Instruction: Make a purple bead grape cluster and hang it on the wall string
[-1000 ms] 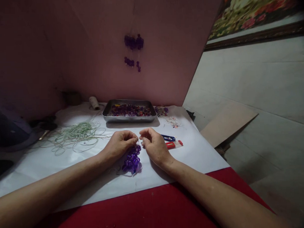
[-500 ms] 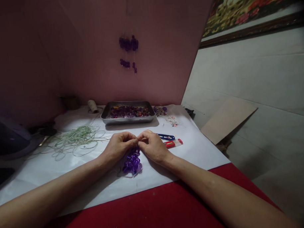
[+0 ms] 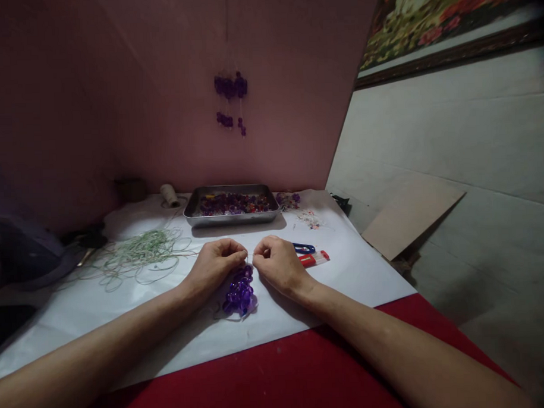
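Purple beads, glossy and translucent, form a cluster [image 3: 238, 295] at the middle of the table [image 3: 278, 376], just back from the front edge of the white sheet [image 3: 355, 278] that covers most of its red top. Both hands meet above it, slightly apart. The left hand [image 3: 244, 255] pinches thumb against forefinger at the cluster's upper end; the right hand [image 3: 255, 257] has thumb and forefinger pressed together just beside, and whatever they hold is too fine to tell. A blue tool [image 3: 304, 248] and a red tool with a clear end [image 3: 315, 259] lie just beyond the right hand, toward the table's right edge. Along the back edge stands a metal tray [image 3: 232, 219] of mixed beads, with a small bead pile [image 3: 290, 200] at its right and a thread spool [image 3: 169, 195] at its left. Pale green cord [image 3: 144, 250] lies tangled toward the left edge. More purple beads hang on strands [image 3: 230, 86] against the pink wall [image 3: 160, 83].
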Demonstrator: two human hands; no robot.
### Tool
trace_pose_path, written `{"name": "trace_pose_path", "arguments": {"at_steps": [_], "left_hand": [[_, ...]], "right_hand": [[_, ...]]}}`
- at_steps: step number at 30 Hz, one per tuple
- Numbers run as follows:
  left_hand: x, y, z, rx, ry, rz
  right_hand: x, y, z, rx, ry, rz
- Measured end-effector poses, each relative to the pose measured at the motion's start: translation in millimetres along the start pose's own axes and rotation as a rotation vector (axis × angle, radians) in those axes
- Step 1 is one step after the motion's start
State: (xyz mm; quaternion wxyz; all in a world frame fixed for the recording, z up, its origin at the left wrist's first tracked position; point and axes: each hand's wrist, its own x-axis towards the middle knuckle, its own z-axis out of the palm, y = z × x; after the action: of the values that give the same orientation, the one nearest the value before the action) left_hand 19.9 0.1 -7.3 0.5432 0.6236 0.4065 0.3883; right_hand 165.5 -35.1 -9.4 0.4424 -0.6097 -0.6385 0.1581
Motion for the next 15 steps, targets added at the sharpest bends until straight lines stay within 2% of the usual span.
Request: {"name": "trace_pose_path", "arguments": {"at_steps": [6,15], "left_hand": [[0.5,-0.7,-0.8,0.001,0.023,0.008],[1.1,-2.8,-2.0,-0.045,0.043,0.031]], "right_hand": [[-1.9,-0.9,-0.8,-0.146,0.008,-0.063],[-4.4,-0.5,-1.0,-0.160,-0.017,-0.079]]}}
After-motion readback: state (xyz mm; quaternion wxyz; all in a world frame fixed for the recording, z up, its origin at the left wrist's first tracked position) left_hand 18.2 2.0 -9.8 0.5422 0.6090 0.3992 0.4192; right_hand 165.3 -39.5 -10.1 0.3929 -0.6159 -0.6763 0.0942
